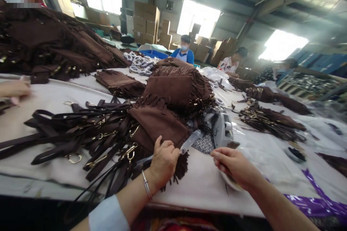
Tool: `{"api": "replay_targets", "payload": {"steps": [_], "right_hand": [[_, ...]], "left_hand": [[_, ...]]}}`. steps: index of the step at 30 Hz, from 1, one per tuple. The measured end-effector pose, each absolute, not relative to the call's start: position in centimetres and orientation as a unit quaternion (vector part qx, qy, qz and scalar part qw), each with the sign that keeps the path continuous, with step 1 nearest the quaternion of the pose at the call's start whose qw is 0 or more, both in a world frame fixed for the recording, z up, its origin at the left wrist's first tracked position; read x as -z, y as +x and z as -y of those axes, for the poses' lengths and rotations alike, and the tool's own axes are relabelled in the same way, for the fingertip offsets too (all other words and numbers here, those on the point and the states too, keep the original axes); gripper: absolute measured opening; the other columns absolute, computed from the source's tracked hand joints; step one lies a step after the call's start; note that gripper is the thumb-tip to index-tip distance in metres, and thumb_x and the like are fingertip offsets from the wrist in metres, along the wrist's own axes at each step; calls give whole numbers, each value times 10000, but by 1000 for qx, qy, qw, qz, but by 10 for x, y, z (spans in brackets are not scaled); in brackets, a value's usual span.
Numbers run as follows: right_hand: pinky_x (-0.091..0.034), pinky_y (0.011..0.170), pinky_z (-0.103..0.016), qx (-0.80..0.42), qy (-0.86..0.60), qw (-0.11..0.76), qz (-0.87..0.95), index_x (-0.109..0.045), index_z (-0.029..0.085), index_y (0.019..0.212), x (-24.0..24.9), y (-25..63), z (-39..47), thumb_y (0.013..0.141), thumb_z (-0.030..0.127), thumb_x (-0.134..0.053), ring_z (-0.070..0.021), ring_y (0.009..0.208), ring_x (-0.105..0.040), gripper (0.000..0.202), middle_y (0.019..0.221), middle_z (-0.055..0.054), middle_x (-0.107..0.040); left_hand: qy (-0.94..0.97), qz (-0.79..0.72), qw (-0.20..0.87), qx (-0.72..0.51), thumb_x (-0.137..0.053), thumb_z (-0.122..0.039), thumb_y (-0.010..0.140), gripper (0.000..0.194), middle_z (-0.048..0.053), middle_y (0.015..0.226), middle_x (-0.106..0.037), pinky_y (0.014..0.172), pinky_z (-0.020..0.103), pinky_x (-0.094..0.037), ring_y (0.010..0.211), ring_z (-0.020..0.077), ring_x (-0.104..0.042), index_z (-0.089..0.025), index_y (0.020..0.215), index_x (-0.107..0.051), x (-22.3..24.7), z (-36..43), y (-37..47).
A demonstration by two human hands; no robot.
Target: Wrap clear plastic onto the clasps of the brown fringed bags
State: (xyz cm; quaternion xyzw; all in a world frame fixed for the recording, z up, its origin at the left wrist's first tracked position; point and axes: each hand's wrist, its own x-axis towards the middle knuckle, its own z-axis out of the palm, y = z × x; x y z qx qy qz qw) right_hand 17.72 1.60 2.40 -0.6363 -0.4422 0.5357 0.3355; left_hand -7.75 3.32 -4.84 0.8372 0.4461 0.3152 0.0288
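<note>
My left hand (164,158), with a bangle at the wrist, is closed over the front of a dark brown fringed suede bag (165,122). From its fingers a see-through plastic sleeve (191,140) sticks out to the right; what is inside the sleeve is unclear. My right hand (233,166) is raised to the right of the bag, thumb and fingertips pinched together. Whatever they hold, if anything, is too small to make out. Below that hand a round pale dish (234,184) shows in part.
Dark straps with gold clasps (100,130) lie left of the bag. More fringed bags (170,86) are stacked behind it. A white roll (223,130) stands beside grey patterned material (203,142). Purple plastic (317,202) lies right. Another person's hand (16,90) is at far left; co-workers sit beyond.
</note>
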Motion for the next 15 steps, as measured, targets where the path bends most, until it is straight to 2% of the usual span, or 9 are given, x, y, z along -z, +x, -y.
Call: {"api": "replay_targets", "payload": {"steps": [2,6,11,15], "right_hand": [[-232,385,-186,-579,-592,311,467,-643,134,733,-26,133,-18,728,405,-685,-43,402,-410,274,597,-5,-617],[-186,342,-190,-580,-610,283,460,-560,153,547,-11,80,-31,716,353,-639,-39,330,-357,274,471,23,-551],[-161,310,-183,-543,-664,244,452,-504,174,469,9,73,-38,724,283,-582,-45,276,-323,288,327,57,-434],[-161,291,-170,-538,-683,223,441,-499,177,485,11,74,-38,712,256,-588,-47,267,-355,257,349,47,-479]], "left_hand": [[842,-440,14,-311,-482,-123,879,174,18,784,-615,1112,546,-173,958,198,-540,-213,822,-619,51,-32,-78],[852,-428,-12,-302,-464,-162,909,170,20,770,-603,1117,548,-173,948,193,-543,-203,827,-608,55,-29,-80],[861,-415,-35,-293,-425,-167,928,210,16,723,-580,1126,548,-169,907,185,-548,-185,800,-590,57,-29,-80],[858,-408,-32,-311,-405,-157,929,241,21,709,-580,1127,541,-183,886,180,-558,-183,762,-577,59,-30,-79]]}}
